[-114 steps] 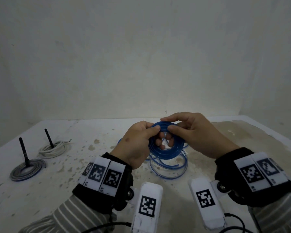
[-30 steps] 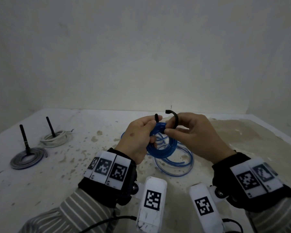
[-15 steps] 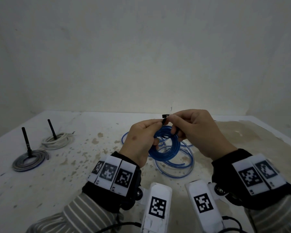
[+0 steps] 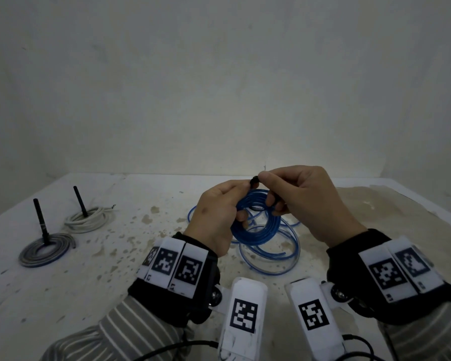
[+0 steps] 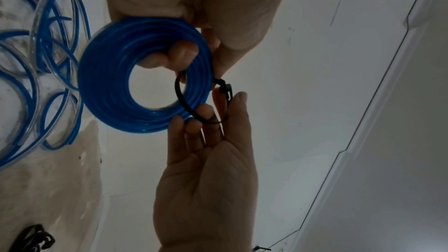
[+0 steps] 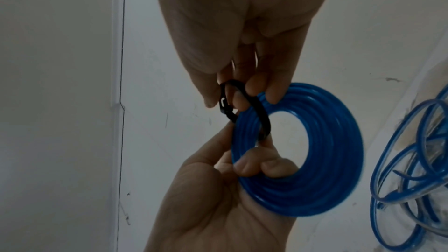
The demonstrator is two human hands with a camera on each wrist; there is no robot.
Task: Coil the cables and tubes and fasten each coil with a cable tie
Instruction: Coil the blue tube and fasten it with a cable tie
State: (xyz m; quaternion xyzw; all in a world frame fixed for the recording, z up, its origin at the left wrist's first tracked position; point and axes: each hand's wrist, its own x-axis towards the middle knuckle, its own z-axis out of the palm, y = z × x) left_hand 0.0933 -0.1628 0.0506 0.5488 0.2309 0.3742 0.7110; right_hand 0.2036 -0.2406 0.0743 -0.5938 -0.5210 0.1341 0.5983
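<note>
A coil of blue tube (image 4: 255, 231) is held above the table between both hands. My left hand (image 4: 232, 204) grips its left side, fingers curled through the middle (image 5: 104, 83). A black cable tie (image 4: 254, 181) loops loosely round the coil's upper edge. My right hand (image 4: 270, 190) pinches the tie at its head, thumb and forefinger on top. The left wrist view shows the tie (image 5: 180, 95) as a wide loop over the coil. In the right wrist view the tie (image 6: 263, 116) crosses the coil (image 6: 339, 160) just under my fingertips.
Loose blue and clear tubes (image 4: 271, 254) lie on the stained white table (image 4: 89, 282) under my hands. At the left lie a grey coil (image 4: 46, 247) and a white coil (image 4: 89, 217), each with a black tie standing up. Spare black ties (image 5: 34, 239) lie nearby.
A second ago the tie's two ends stood apart above the coil. Now they meet at the head and the tie forms a loop round the coil.
</note>
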